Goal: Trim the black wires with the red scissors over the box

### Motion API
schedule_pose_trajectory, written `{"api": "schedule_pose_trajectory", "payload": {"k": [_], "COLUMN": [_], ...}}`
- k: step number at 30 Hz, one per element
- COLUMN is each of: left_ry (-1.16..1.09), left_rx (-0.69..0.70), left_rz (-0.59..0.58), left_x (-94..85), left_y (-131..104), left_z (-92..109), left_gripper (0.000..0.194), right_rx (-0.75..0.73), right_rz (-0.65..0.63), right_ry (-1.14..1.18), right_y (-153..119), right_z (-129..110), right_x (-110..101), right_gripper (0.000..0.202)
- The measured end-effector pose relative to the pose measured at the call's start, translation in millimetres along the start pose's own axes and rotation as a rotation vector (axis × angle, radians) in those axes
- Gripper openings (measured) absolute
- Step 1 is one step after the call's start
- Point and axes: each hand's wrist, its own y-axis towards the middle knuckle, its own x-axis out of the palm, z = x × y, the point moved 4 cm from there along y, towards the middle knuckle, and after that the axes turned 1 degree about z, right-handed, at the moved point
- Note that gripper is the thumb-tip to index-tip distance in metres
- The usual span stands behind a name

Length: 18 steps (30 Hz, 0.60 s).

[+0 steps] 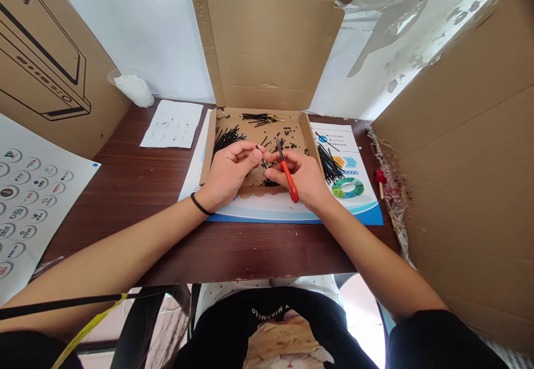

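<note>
My left hand (pixel 228 171) is closed, thumb and forefinger pinching a thin black stick-like piece (pixel 263 163) over the open cardboard box (pixel 246 190). My right hand (pixel 303 178) is closed around red-handled scissors (pixel 288 178), their dark tips pointing away from me. Its fingertips meet those of my left hand near the black piece. Left of my hands, inside the box, lies a bundle of long black sticks (pixel 226 137). At the box's back is a smaller bundle of black pieces with gold-coloured ends (pixel 261 118). Short black offcuts (pixel 287 131) litter the cardboard.
More black sticks (pixel 331 164) lie right of the box on a printed sheet (pixel 367 207). A white paper (pixel 172 124) rests on the dark table (pixel 120 185). The box lid (pixel 271 40) stands upright behind. Large cardboard panels (pixel 467 191) flank both sides.
</note>
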Motion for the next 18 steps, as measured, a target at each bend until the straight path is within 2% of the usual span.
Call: {"api": "schedule_pose_trajectory", "payload": {"k": [3, 8, 12, 18], "left_ry": [0.052, 0.277, 0.387, 0.454], "left_rx": [0.016, 0.144, 0.178, 0.27], "left_rz": [0.031, 0.112, 0.107, 0.121], "left_x": [-1.8, -3.7, -1.0, -3.3], "left_y": [0, -5, -9, -11], "left_z": [1, 14, 21, 17], "left_gripper": [0.036, 0.033, 0.027, 0.024], "right_rx": [-0.032, -0.228, -0.296, -0.329], "right_rz": [0.038, 0.211, 0.22, 0.196], "right_ry": [-0.075, -0.458, -0.626, -0.773], "right_y": [-1, -6, -8, -11], "right_z": [1, -5, -10, -15], "right_x": [-2, -13, -16, -14], "right_gripper": [0.042, 0.03, 0.033, 0.033]}}
